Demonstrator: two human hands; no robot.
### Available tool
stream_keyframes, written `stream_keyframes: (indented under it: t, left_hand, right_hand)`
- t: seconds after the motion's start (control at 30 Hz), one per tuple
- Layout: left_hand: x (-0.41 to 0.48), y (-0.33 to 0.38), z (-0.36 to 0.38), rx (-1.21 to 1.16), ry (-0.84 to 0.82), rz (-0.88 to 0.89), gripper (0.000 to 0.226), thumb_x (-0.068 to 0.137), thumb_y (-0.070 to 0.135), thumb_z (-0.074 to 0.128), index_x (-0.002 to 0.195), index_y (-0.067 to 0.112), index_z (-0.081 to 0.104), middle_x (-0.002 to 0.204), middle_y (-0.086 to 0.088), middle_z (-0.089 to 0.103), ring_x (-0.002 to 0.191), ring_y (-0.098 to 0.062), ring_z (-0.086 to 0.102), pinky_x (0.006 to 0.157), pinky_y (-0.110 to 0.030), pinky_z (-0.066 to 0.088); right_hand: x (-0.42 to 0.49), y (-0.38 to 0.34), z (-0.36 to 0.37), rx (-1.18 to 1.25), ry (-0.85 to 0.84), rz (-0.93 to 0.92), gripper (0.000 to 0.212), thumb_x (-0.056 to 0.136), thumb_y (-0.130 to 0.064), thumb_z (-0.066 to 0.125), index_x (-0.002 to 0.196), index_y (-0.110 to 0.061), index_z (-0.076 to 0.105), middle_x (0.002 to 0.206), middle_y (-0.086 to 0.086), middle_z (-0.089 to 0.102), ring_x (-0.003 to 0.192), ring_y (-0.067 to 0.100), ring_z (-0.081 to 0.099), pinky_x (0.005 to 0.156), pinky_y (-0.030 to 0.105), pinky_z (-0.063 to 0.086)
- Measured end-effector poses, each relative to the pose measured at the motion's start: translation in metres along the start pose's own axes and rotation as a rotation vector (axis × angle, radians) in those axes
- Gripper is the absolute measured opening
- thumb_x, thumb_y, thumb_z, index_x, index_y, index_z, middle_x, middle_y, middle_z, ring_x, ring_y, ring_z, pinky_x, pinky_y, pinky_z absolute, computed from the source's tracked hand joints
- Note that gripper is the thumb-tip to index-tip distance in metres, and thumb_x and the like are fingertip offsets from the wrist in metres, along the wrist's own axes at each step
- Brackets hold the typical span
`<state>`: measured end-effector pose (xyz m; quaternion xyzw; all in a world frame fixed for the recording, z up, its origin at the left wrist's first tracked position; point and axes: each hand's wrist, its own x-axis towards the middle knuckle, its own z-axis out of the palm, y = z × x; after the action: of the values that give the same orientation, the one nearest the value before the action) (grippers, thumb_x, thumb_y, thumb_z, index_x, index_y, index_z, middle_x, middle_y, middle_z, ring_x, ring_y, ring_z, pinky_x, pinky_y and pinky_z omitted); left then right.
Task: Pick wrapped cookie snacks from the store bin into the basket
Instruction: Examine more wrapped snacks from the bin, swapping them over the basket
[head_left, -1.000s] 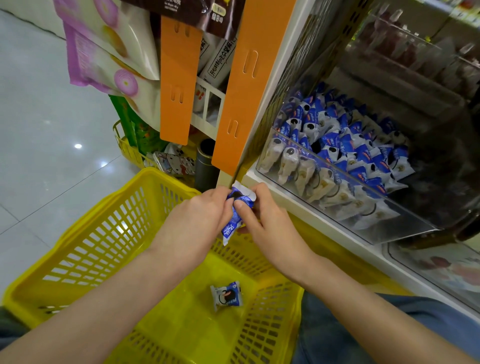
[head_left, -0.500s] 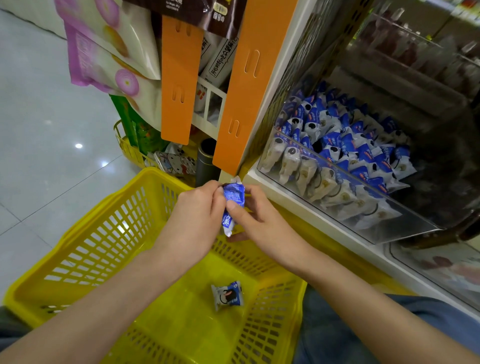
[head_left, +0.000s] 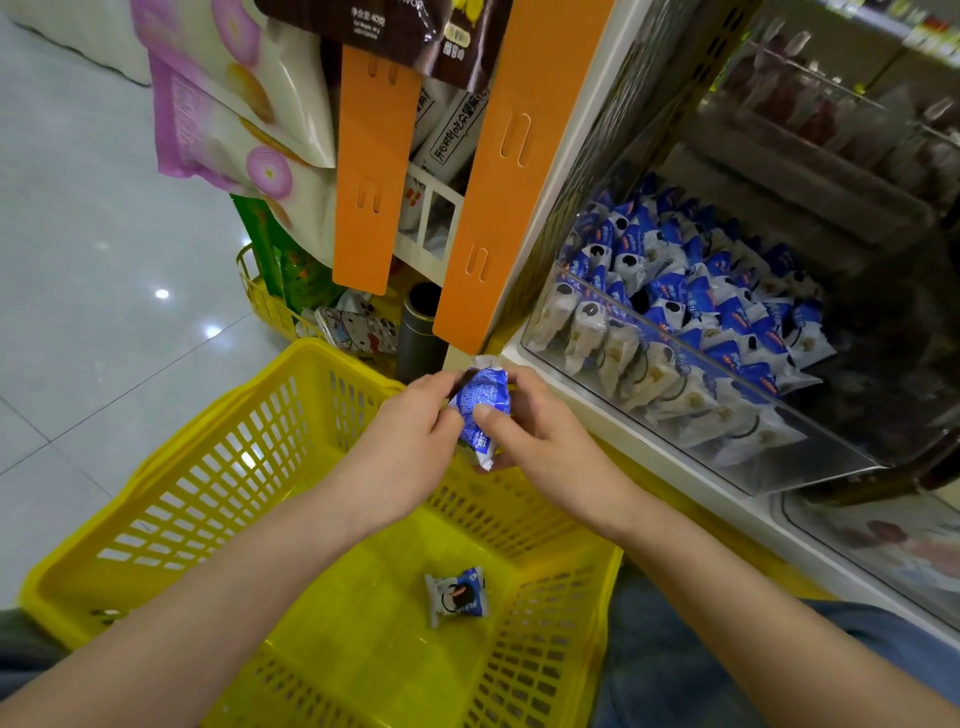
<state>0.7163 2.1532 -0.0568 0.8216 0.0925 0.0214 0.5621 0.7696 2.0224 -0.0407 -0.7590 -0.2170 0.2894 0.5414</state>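
The left hand (head_left: 410, 441) and right hand (head_left: 540, 441) pinch a blue wrapped cookie snack (head_left: 480, 410) over the far rim of the yellow basket (head_left: 156, 519), curled fingers hiding its edges. A second snack (head_left: 457, 595) lies on the basket's bottom. At right the clear bin (head_left: 727, 441) fades into shadow, and glossy floor tiles (head_left: 78, 260) lie at left.

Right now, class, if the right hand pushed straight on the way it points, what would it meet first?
The snack that the right hand pinches, then the left hand gripping its other side. They seem level, though depth is unclear.
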Motion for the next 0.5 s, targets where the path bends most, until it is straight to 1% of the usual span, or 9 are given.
stream_keyframes:
  t: [0.03, 0.07, 0.1, 0.17, 0.23, 0.3, 0.4, 0.47, 0.5]
  left_hand:
    - [0.000, 0.001, 0.001, -0.098, -0.011, -0.029, 0.034, 0.098, 0.009, 0.037, 0.129, 0.015, 0.051, 0.122, -0.007, 0.057, 0.108, -0.017, 0.057, 0.095, -0.033, 0.047]
    - [0.000, 0.003, 0.001, -0.196, -0.015, -0.052, 0.031, 0.099, 0.016, 0.037, 0.125, 0.020, 0.053, 0.123, -0.008, 0.056, 0.111, -0.019, 0.056, 0.099, -0.041, 0.045]
    - [-0.001, 0.004, 0.002, -0.267, -0.020, -0.067, 0.026, 0.098, 0.026, 0.038, 0.117, 0.030, 0.055, 0.123, -0.006, 0.056, 0.113, -0.018, 0.055, 0.100, -0.043, 0.043]
    - [-0.003, 0.007, 0.003, -0.317, -0.077, -0.067, 0.017, 0.091, 0.046, 0.039, 0.101, 0.045, 0.053, 0.120, -0.002, 0.056, 0.110, -0.012, 0.055, 0.099, -0.036, 0.045]
    - [-0.005, 0.009, 0.005, -0.335, -0.143, -0.039, 0.010, 0.092, 0.037, 0.047, 0.096, 0.044, 0.053, 0.115, -0.004, 0.061, 0.101, -0.008, 0.060, 0.090, -0.026, 0.050]
    - [-0.004, 0.008, 0.008, -0.337, -0.110, -0.037, 0.023, 0.092, 0.019, 0.053, 0.102, 0.039, 0.054, 0.109, -0.002, 0.065, 0.100, -0.009, 0.062, 0.092, -0.029, 0.049]
    - [0.002, 0.007, 0.007, -0.356, 0.021, -0.116, 0.026, 0.093, 0.008, 0.050, 0.109, 0.028, 0.057, 0.104, -0.004, 0.068, 0.098, -0.017, 0.064, 0.092, -0.040, 0.050]
    - [0.005, 0.005, 0.005, -0.398, 0.075, -0.130, 0.027, 0.093, 0.006, 0.048, 0.099, 0.030, 0.055, 0.097, -0.001, 0.068, 0.090, -0.013, 0.066, 0.081, -0.033, 0.054]
    - [0.006, 0.004, 0.004, -0.439, 0.087, -0.130, 0.026, 0.093, 0.005, 0.047, 0.096, 0.030, 0.055, 0.091, 0.002, 0.069, 0.082, -0.008, 0.067, 0.072, -0.027, 0.056]
  right_hand:
    - [0.000, 0.000, 0.000, -0.012, 0.019, -0.015, 0.027, 0.093, -0.020, 0.053, 0.117, -0.027, 0.044, 0.105, -0.007, 0.063, 0.082, 0.003, 0.063, 0.065, 0.018, 0.052]
    - [-0.001, 0.000, -0.001, -0.067, 0.056, -0.042, 0.030, 0.091, -0.023, 0.055, 0.117, -0.030, 0.044, 0.107, -0.008, 0.062, 0.085, 0.003, 0.063, 0.068, 0.019, 0.053]
    - [-0.001, 0.001, -0.001, -0.170, 0.105, -0.081, 0.035, 0.089, -0.026, 0.058, 0.120, -0.030, 0.043, 0.111, -0.011, 0.061, 0.089, 0.001, 0.061, 0.072, 0.020, 0.053]
    - [-0.004, 0.004, -0.001, -0.422, 0.202, -0.173, 0.047, 0.084, -0.030, 0.063, 0.125, -0.027, 0.040, 0.115, -0.014, 0.056, 0.094, 0.000, 0.058, 0.076, 0.020, 0.052]
    - [-0.006, 0.008, -0.001, -0.601, 0.249, -0.244, 0.056, 0.081, -0.030, 0.066, 0.129, -0.024, 0.037, 0.122, -0.011, 0.052, 0.102, 0.001, 0.054, 0.079, 0.018, 0.051]
    - [-0.007, 0.008, 0.000, -0.664, 0.239, -0.278, 0.063, 0.079, -0.033, 0.067, 0.133, -0.021, 0.036, 0.126, -0.011, 0.049, 0.112, 0.002, 0.047, 0.088, 0.015, 0.044]
    - [-0.007, 0.002, 0.001, -0.542, 0.160, -0.260, 0.074, 0.075, -0.037, 0.068, 0.138, -0.022, 0.032, 0.117, -0.034, 0.036, 0.116, -0.003, 0.037, 0.094, 0.005, 0.032]
    - [-0.007, -0.003, 0.000, -0.400, 0.100, -0.188, 0.074, 0.078, -0.031, 0.070, 0.139, -0.024, 0.030, 0.115, -0.035, 0.037, 0.113, -0.009, 0.041, 0.092, 0.002, 0.033]
    - [-0.007, -0.005, -0.003, -0.344, 0.081, -0.144, 0.069, 0.080, -0.026, 0.069, 0.138, -0.024, 0.032, 0.115, -0.030, 0.043, 0.109, -0.011, 0.046, 0.091, 0.005, 0.038]
